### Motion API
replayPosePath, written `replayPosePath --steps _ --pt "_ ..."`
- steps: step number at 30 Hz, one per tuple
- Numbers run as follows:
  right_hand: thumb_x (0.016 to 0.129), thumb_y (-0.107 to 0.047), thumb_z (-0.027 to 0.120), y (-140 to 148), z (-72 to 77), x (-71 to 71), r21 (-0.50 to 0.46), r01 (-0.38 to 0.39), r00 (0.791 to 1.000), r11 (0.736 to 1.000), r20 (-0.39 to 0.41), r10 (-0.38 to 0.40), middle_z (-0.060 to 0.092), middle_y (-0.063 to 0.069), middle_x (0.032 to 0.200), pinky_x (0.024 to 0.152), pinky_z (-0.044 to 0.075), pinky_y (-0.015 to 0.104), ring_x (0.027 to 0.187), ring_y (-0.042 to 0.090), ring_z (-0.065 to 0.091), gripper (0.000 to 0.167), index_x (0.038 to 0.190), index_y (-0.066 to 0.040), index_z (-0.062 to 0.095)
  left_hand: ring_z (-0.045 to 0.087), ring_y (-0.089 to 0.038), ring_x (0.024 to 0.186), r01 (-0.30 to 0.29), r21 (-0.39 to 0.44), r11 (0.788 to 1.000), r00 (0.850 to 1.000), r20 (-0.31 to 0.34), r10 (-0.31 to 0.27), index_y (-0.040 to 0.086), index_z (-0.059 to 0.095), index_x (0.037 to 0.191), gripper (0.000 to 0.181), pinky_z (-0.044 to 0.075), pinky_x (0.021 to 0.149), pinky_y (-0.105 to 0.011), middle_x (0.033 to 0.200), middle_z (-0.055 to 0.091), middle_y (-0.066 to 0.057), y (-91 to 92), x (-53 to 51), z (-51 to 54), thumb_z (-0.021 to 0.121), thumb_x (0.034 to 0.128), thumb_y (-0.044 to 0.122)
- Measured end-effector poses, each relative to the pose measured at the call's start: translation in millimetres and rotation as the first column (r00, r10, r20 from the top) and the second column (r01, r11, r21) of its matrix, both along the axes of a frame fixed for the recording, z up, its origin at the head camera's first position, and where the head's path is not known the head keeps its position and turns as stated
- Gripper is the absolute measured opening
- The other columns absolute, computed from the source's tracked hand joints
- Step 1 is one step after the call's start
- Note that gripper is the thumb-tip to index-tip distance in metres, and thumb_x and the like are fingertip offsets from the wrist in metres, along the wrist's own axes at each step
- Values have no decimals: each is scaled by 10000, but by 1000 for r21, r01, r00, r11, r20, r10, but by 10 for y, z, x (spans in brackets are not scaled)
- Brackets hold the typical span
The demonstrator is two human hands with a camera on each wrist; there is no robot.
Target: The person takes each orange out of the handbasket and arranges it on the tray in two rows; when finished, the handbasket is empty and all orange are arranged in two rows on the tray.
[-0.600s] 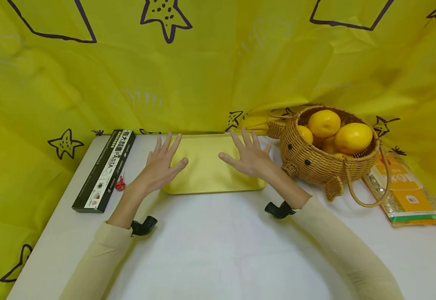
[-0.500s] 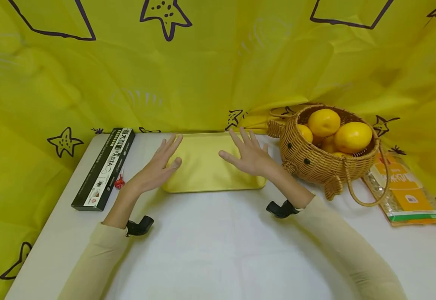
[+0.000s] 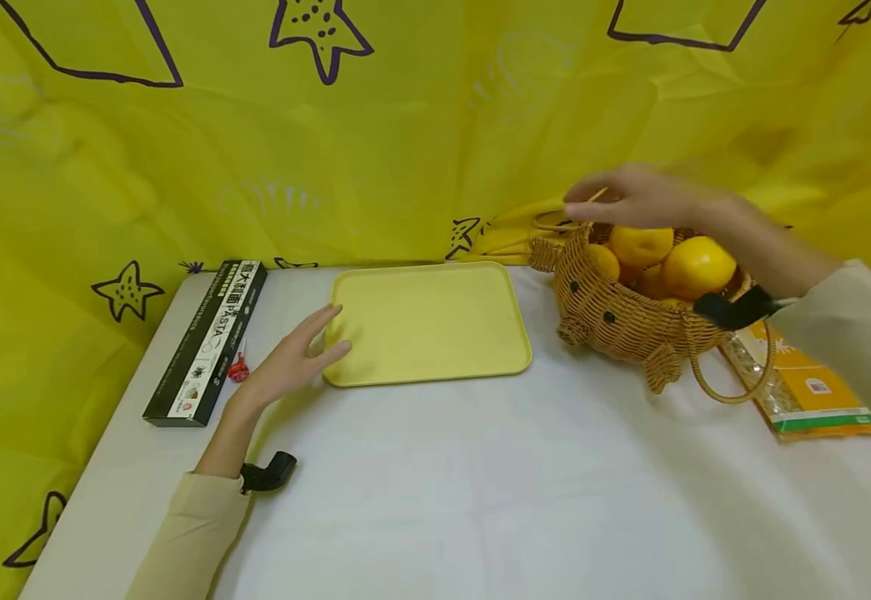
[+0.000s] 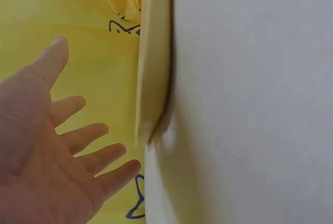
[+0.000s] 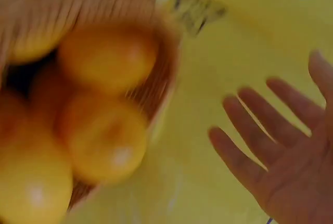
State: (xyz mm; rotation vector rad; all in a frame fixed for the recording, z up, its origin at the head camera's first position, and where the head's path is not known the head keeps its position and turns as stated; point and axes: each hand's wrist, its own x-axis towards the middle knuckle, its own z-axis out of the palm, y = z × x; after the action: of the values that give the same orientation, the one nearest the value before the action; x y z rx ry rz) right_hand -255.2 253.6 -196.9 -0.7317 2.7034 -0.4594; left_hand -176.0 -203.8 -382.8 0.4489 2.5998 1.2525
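My right hand (image 3: 641,196) hovers over the back rim of a wicker basket (image 3: 615,321) shaped like an animal face, fingers loosely extended and holding nothing. Several yellow fruits (image 3: 698,267), apparently lemons or oranges, fill the basket; in the right wrist view the fruits (image 5: 106,135) are blurred beside the spread fingers. On the left, my left hand (image 3: 292,358) hangs above the near left corner of a yellow tray (image 3: 435,325), its fingers apart and holding nothing. The left wrist view shows that hand (image 4: 57,156) next to the tray's edge (image 4: 156,62).
A black pasta box (image 3: 210,342) lies at the left, with a small red item (image 3: 238,368) beside it. An orange and clear bag of grain (image 3: 810,387) lies partly behind the basket. A yellow patterned cloth (image 3: 405,150) hangs along the back of the white table (image 3: 435,483).
My right hand has swung from above the tray up and right to over the basket. The left hand has drawn back slightly to the left. The objects stay where they were.
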Motion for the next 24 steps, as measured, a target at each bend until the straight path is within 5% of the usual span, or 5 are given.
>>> replayPosePath --steps 3,10,16,19,24 --pt "1039 -381 385 491 158 -285 81 8 992 997 126 -18 318 284 1532 1071 339 648 1355 485 362 590 1500 -18 328 64 -367 1517 -9 -2 1000 1000 14 9 171 139 1571 796 164 1177 -648 1650 62 -109 -7 -6 -22 549 959 472" --pt "1053 -320 372 1293 40 -575 37 92 960 995 263 -99 446 -104 1436 935 542 289 1055 -199 471 569 1546 -75 229 5 -385 1515 -32 -59 998 999 41 35 94 28 1571 940 95 1202 -621 1642 1 -173 61 -79 -116 594 929 483" --pt "1062 -286 350 1516 -205 -590 -49 112 923 993 375 -85 447 -352 1203 896 525 206 1060 -132 547 541 1561 -138 203 -32 -447 1496 -34 -200 979 999 7 36 5 16 1552 1039 48 1204 -622 1623 44 -239 170 -113 -226 656 880 473" --pt "1064 -304 339 1561 -269 -590 -44 148 907 988 404 -117 454 -306 1257 890 506 166 1056 -128 551 548 1566 -153 180 -39 -470 1487 -17 -249 968 1000 -13 14 -12 4 1547 1079 46 1197 -638 1621 37 -249 203 -114 -286 682 857 467" --pt "1063 -366 303 1557 -346 -611 -21 172 889 985 435 -146 363 126 1504 892 498 159 1038 -136 533 645 1554 -13 79 -23 -479 1485 -25 -286 958 998 -56 10 -38 20 1539 1097 39 1207 -618 1616 52 -260 215 -117 -321 708 834 446"
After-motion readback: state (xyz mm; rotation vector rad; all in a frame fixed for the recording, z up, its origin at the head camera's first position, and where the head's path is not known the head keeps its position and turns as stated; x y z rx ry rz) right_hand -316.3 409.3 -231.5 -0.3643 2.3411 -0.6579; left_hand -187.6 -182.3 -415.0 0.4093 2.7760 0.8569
